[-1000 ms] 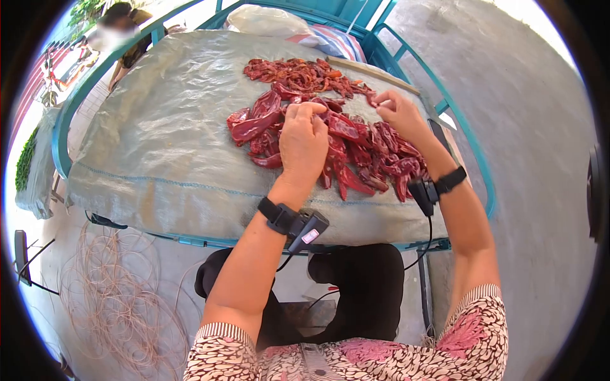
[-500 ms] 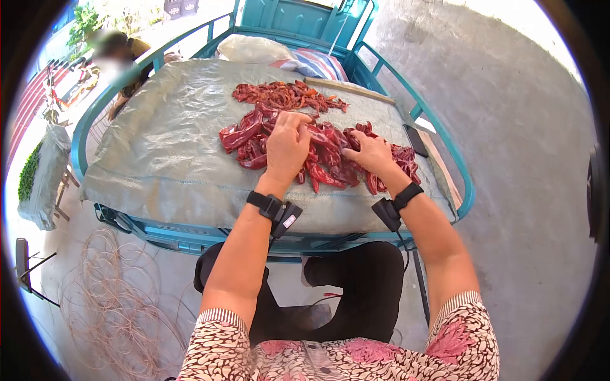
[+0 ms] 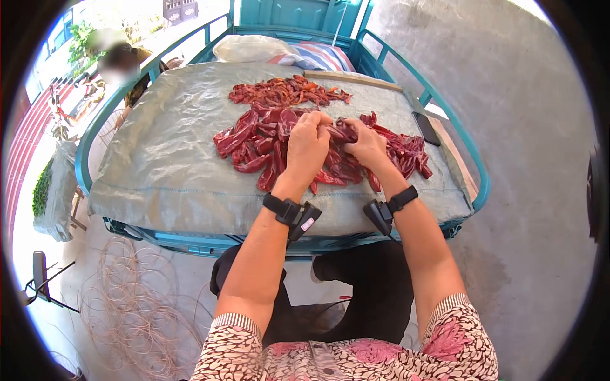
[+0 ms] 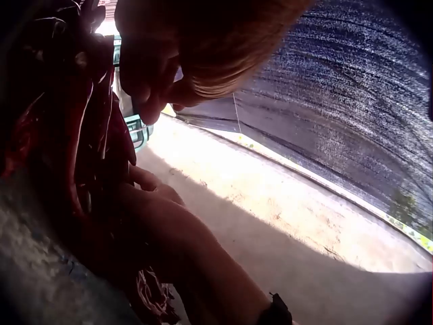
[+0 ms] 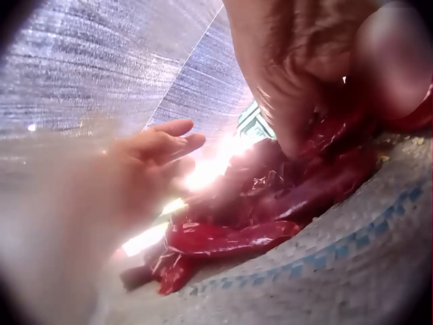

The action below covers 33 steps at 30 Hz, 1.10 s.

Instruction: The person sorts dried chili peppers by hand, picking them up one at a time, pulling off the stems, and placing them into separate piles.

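Observation:
A pile of dark red dried peppers [image 3: 238, 136] lies spread over a pale woven sheet [image 3: 159, 136]. My left hand [image 3: 308, 147] is over the middle of the pile, palm down. Its fingers are loosely bent, with nothing showing between them in the right wrist view. Beside it, my right hand [image 3: 368, 149] pinches a dark red pepper [image 3: 342, 132] between thumb and fingers. In the right wrist view those fingers reach down among glossy peppers [image 5: 230, 238]. Behind the pile is a heap of smaller, more orange-red peppers [image 3: 273, 93].
A teal rail [image 3: 451, 120] borders the cart bed. At the right lie a black phone [image 3: 427, 129] and a wooden strip [image 3: 356, 81]. A white sack [image 3: 254, 49] and a striped bag [image 3: 325, 58] sit at the back. Tangled cord [image 3: 133, 311] covers the floor at left.
My right hand has come from the pile's far right side inward, beside the left hand, and now holds a pepper. The left hand has stayed over the pile's middle. The head view has shifted.

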Tool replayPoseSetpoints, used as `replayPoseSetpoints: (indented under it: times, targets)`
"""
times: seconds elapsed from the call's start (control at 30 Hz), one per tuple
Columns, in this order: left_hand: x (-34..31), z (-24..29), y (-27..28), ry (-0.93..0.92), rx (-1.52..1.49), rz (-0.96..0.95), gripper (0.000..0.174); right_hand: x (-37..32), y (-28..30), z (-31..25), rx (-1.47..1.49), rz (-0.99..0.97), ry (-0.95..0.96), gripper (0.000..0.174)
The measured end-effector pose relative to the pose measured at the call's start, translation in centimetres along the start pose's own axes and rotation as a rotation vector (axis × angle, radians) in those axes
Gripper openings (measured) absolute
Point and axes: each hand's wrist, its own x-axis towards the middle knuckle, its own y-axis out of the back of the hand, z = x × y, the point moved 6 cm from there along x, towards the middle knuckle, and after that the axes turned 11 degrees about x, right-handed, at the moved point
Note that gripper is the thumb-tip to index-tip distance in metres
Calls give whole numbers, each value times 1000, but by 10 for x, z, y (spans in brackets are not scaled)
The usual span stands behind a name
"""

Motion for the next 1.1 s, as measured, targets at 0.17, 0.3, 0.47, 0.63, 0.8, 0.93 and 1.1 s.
replayPoseSetpoints:
  times: [0.17,0.3,0.47,0.63,0.8,0.93,1.1]
  targets:
    - [5,-3,-17,168,-135,-70,24,-22,23,-23,371,309,35,66]
    - [6,18,-20,279,-222,-165,33,-43,20,-45,355,451,295,65]
    - [5,0,-34,454,-360,-211,34,-43,22,-42,399,287,361,67]
    - [2,5,-36,488,-498,-287,33,-50,36,-29,724,18,212,72]
    - [3,-7,-29,566,-653,-203,32,-43,29,-1,1043,-56,102,70]
    - [11,-9,-18,533,-639,-76,51,-42,30,19,1126,161,-51,66]
    - [14,-1,-16,389,-596,51,74,-42,25,12,1133,139,1,64]
